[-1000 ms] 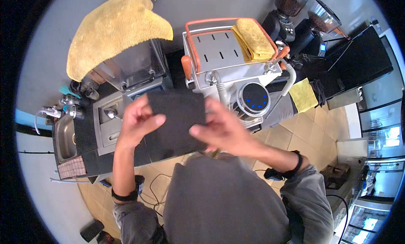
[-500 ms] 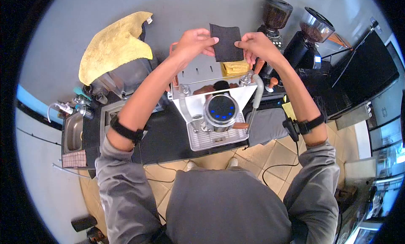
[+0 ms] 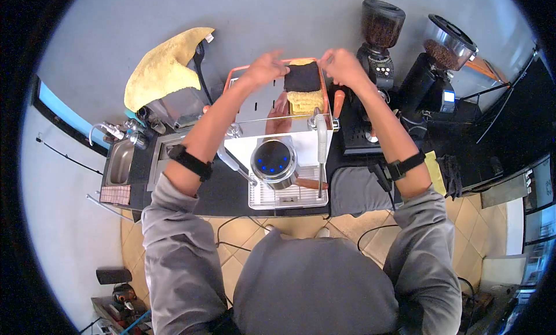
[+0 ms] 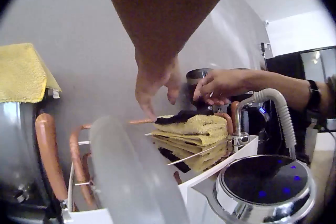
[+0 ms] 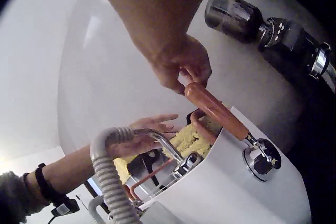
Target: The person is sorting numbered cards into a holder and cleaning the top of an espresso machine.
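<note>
A black cloth [image 3: 302, 77] lies flat on a folded yellow towel [image 3: 305, 102] on top of the espresso machine [image 3: 249, 112], inside its orange rail. My left hand [image 3: 263, 70] is at the cloth's left edge, fingers extended, blurred in the head view. In the left wrist view that hand [image 4: 157, 85] points down, its fingertips right by the black cloth [image 4: 181, 116]. Off the cloth's right side, above the rail, my right hand [image 3: 346, 67] has loosely bent fingers and nothing in them. The right wrist view shows this hand [image 5: 184, 66] behind an orange handle [image 5: 215, 109].
Two coffee grinders [image 3: 379, 34] stand at the right by the wall. A yellow towel [image 3: 159, 68] drapes over a clear-walled machine at the left, near a sink [image 3: 120, 164]. Steam wands [image 3: 321, 144] and a round display [image 3: 273, 162] are at the machine's front.
Both hands carried the black cloth forward, up and over the machine. It now lies on the folded yellow towel, and the hands have come apart from it to either side.
</note>
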Demonstrator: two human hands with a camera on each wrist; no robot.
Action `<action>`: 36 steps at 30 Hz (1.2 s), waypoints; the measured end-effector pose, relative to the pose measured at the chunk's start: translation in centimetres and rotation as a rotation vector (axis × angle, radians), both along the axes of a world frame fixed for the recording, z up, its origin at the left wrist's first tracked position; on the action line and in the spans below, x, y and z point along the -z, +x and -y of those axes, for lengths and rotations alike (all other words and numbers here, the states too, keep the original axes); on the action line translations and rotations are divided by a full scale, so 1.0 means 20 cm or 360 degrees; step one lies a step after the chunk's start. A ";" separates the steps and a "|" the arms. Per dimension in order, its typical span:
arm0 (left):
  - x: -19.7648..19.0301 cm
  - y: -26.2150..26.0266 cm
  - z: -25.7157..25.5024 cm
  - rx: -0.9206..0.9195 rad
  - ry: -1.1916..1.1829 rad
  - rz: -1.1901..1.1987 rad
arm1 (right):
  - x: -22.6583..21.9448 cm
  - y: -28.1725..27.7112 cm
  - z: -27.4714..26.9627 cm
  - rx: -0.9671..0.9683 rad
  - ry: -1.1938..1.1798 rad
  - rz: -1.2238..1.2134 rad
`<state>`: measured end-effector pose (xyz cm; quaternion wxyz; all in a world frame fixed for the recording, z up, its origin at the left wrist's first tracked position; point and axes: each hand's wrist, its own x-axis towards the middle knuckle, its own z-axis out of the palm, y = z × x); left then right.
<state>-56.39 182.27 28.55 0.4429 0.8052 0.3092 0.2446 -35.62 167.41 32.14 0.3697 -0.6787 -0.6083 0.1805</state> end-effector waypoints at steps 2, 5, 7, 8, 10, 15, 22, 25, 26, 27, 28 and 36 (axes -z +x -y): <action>-0.10 -0.05 0.08 0.0035 0.0217 -0.0240 | 0.05 0.08 0.04 0.0105 0.0400 0.0102; -0.23 -0.16 0.28 0.0166 0.0546 -0.0161 | -0.06 0.07 0.40 0.0049 0.0609 -0.0399; -0.40 -0.24 0.52 0.0039 0.0737 -0.0055 | -0.02 0.15 0.63 0.0122 0.0593 -0.0482; -0.44 -0.28 0.63 0.0063 0.0656 0.0128 | 0.02 0.21 0.74 0.0154 0.0572 -0.0502; -0.53 -0.38 0.97 0.0047 0.0399 0.0206 | 0.20 0.35 0.94 0.0191 0.0406 -0.0493; -0.20 -0.36 1.37 0.1468 -0.0513 0.0406 | 1.04 0.48 1.35 0.0529 -0.0352 -0.0807; 0.74 0.06 1.64 0.1503 -0.0469 -0.0463 | 1.75 0.36 1.52 0.0639 -0.0270 0.0515; 0.94 0.10 1.68 0.1298 -0.0517 -0.0408 | 1.76 0.35 1.45 0.0909 -0.0409 0.0565; 0.95 0.10 1.68 0.1289 -0.0528 -0.0412 | 1.74 0.35 1.43 0.1074 -0.0496 0.0464; 0.97 0.09 1.68 0.1280 -0.0544 -0.0391 | 1.75 0.36 1.42 0.1059 -0.0506 0.0455; 0.98 0.07 1.68 0.1265 -0.0562 -0.0372 | 1.75 0.38 1.40 0.1111 -0.0487 0.0420; 0.99 -0.15 1.67 0.1070 -0.0703 -0.0391 | 1.95 0.57 1.39 0.0737 -0.0458 0.0181</action>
